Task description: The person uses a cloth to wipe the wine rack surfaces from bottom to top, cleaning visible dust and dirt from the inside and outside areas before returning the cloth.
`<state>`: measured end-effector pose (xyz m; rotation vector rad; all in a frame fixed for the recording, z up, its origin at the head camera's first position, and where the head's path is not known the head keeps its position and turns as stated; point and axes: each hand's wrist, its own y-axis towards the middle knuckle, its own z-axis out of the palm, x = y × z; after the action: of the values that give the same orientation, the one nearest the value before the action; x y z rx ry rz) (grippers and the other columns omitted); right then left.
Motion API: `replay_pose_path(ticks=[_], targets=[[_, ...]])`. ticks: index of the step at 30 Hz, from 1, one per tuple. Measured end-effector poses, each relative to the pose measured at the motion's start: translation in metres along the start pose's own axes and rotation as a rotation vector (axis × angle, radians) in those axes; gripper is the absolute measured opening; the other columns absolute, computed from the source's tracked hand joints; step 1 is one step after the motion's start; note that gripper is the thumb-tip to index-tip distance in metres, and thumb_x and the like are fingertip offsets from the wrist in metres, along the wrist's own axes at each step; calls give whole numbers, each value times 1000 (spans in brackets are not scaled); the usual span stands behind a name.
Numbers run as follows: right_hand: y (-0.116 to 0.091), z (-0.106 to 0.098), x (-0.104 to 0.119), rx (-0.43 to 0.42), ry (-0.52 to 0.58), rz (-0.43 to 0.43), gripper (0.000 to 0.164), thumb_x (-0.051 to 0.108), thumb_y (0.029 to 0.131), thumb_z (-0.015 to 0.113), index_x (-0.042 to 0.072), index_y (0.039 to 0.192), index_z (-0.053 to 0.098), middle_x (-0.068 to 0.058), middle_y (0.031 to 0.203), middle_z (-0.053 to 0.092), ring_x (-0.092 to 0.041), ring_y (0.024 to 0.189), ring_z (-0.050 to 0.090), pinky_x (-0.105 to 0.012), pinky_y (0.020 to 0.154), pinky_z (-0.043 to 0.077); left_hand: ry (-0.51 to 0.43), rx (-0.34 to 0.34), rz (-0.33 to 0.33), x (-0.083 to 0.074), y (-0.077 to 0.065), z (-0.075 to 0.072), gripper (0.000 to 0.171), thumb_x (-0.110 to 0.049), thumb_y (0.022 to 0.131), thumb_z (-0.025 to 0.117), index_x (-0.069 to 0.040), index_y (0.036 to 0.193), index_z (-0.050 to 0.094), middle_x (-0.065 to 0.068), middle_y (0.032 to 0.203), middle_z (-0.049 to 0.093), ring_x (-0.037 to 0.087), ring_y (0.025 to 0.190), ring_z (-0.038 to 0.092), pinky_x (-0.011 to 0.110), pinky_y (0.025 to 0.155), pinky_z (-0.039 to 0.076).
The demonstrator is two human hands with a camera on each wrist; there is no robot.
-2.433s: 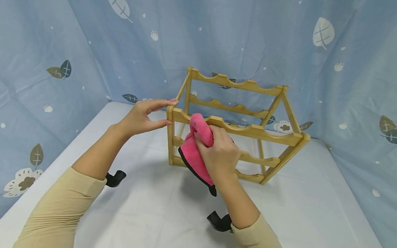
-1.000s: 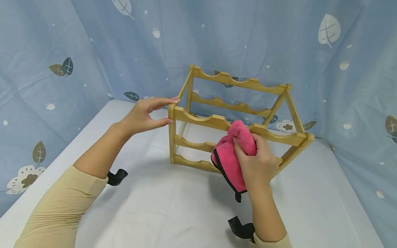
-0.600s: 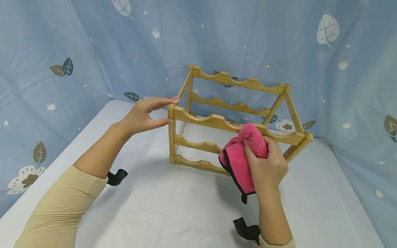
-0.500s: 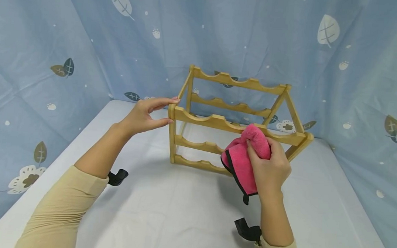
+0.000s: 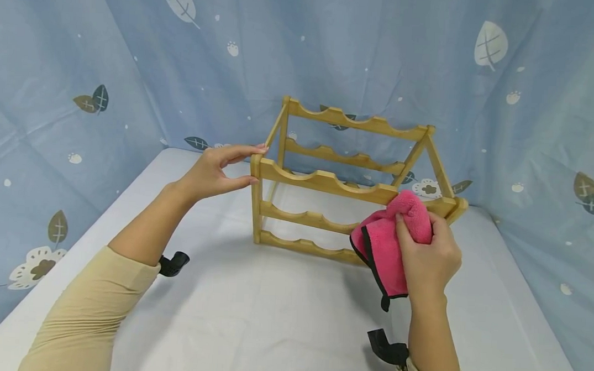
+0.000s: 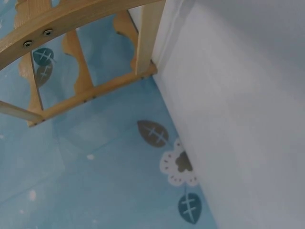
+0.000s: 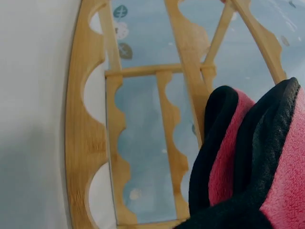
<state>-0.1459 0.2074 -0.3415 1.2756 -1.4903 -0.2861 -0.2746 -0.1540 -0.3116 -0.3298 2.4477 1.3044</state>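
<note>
A light wooden wine rack (image 5: 322,181) with scalloped rails stands on the white-covered table. My left hand (image 5: 204,173) holds its front left top corner, fingertips on top and thumb against the post. My right hand (image 5: 432,260) grips a bunched pink towel (image 5: 380,247) with black edging, laid against the right part of the front top rail. The towel's lower corner hangs down in front of the rack and hides part of the lower rails. In the right wrist view the towel's folds (image 7: 224,164) overlap the rack. The left wrist view shows the rack's side frame (image 6: 100,90), the hand being out of it.
A blue curtain (image 5: 253,51) printed with leaves and flowers encloses the table's back and sides. White cloth covers the table (image 5: 241,316). Black curved pieces (image 5: 174,264) stick out at both wrists, low over the cloth.
My right hand and the pink towel have slid rightward along the front top rail, from its left part to near its right end. My left hand keeps its place on the rack's corner.
</note>
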Motion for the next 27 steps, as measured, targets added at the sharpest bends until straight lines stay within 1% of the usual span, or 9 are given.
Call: replay_pose_path(ticks=[3,6,9,12,17,20,24,27], targets=[[1,-4,-3,23,-27,32,43,25,80,76,-6,105,63,-23,91,66,-36,79,62,-43,67,50,-1,4,4,0,0,0,59,22,64,73,13,120,56,25,123,59,11,124,52,30,101,44],[2,-9,-6,33,-55,74,44,26,80,76,-6,108,63,-23,93,66,-36,81,62,-43,68,50,5,9,3,0,-1,0,59,21,65,74,13,120,56,27,122,59,10,124,52,30,101,44],[4,-12,-10,36,-72,107,46,29,81,75,-5,109,62,-22,95,66,-35,82,62,-37,67,47,6,3,-1,-1,-1,-1,59,22,64,74,12,120,57,28,121,59,10,123,52,29,101,44],[6,-15,-13,35,-83,122,47,31,82,74,-5,110,62,-21,96,66,-34,82,62,-30,66,43,-2,-3,-3,-1,-1,-1,59,22,64,73,12,120,57,27,121,59,11,123,52,30,101,44],[6,-20,-19,9,-98,151,48,33,81,74,-3,111,63,-20,97,67,-33,83,62,-14,66,35,3,7,0,0,-2,-1,59,21,65,74,12,120,56,28,122,58,11,124,52,30,101,44],[6,-22,-21,-9,-104,192,48,36,81,73,-1,111,64,-18,97,67,-25,81,60,-8,66,32,14,7,-1,0,-2,0,59,21,65,74,12,120,57,29,121,58,10,123,52,29,101,45],[7,-25,-22,-29,-113,241,49,40,82,70,0,110,64,-16,96,67,-4,75,50,-6,65,32,9,6,-6,-1,0,-1,58,21,66,73,12,120,56,30,121,58,10,123,52,30,101,45],[8,-28,-23,-34,-124,273,50,41,82,70,-1,109,64,-17,95,67,7,71,42,-6,63,32,0,12,-7,-2,1,-1,57,19,67,73,12,121,56,29,122,57,12,124,52,31,102,44]])
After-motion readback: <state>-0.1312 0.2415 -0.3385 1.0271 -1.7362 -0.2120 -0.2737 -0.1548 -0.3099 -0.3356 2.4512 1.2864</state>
